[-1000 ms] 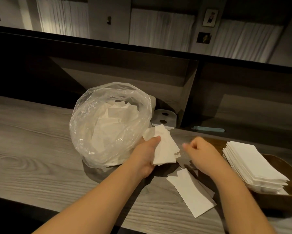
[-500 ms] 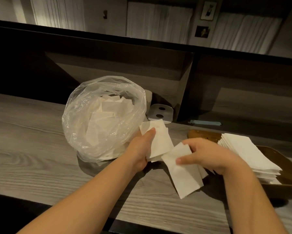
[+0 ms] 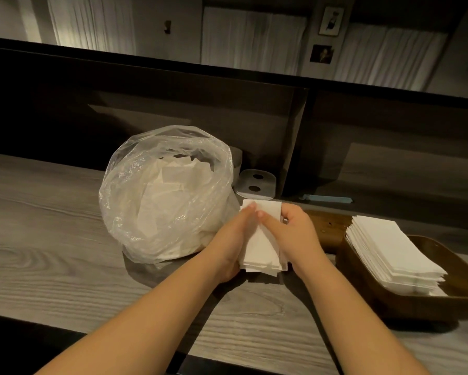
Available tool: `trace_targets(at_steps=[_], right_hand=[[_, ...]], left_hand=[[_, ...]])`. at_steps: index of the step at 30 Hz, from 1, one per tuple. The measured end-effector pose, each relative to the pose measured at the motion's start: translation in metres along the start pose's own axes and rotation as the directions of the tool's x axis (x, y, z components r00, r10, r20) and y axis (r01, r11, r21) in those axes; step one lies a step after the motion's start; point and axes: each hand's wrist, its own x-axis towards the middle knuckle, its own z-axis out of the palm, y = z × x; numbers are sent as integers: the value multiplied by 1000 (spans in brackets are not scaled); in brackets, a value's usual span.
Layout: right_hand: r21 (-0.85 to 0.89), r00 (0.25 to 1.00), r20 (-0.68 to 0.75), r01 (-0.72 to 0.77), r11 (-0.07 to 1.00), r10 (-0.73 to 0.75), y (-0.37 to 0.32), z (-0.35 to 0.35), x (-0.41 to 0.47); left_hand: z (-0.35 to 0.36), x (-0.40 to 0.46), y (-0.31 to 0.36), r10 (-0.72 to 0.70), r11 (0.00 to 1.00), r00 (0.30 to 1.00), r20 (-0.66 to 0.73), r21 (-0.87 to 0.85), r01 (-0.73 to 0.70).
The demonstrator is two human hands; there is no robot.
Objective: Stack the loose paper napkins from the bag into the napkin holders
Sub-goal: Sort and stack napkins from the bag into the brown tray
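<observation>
Napkins (image 3: 259, 239) held over grey wood-grain counter (image 3: 51, 239).

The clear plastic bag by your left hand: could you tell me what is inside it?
Loose white napkins fill the plastic bag, lying jumbled. Its bottom is covered by them.

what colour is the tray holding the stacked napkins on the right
Dark brown, wood-like; the napkin holder shows best in the head view, its only view.

The small napkin stack (image 3: 259, 239) is partly covered by both hands; the wooden napkin holder (image 3: 405, 301) is cut off at the right edge.
</observation>
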Motion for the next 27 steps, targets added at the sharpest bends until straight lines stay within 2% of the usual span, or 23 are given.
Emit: trace_targets(at_steps=[3, 5, 7, 8, 12, 14, 16, 18, 21, 24, 27], right_hand=[[107, 985, 12, -175, 979, 175, 1, -5, 2], [212, 940, 154, -332, 919, 304, 3, -11, 1], [209, 900, 309, -378, 902, 306, 9, -12, -1], [241, 901, 323, -374, 896, 289, 13, -12, -1], [533, 941, 194, -338, 776, 276, 16, -17, 1], [596, 952, 149, -303, 744, 268, 20, -22, 2], [453, 975, 76, -221, 864, 210, 24, -25, 2], [296, 991, 14, -129, 946, 130, 27, -28, 2], [258, 994, 49, -109, 960, 100, 34, -29, 4], [107, 983, 168, -94, 990, 75, 41, -26, 3], [171, 983, 183, -45, 984, 13, 45, -27, 4]], left_hand=[[0, 2, -2, 48, 999, 999, -9, 16, -48], [0, 3, 0, 77, 995, 994, -72, -66, -81], [-1, 5, 1, 103, 987, 989, -107, -116, -116], [0, 4, 2, 119, 981, 988, -100, -139, -132], [-5, 3, 3, 244, 953, 968, -50, -173, -249], [-12, 6, 2, 338, 939, 940, -41, -52, -340], [-17, 8, 0, 447, 867, 894, 23, 235, -440], [-20, 9, 0, 509, 765, 856, 93, 406, -499], [-22, 8, 0, 490, 751, 863, 125, 441, -491], [-22, 6, -1, 402, 705, 881, 251, 529, -472], [-22, 4, -1, 382, 639, 853, 355, 565, -522]])
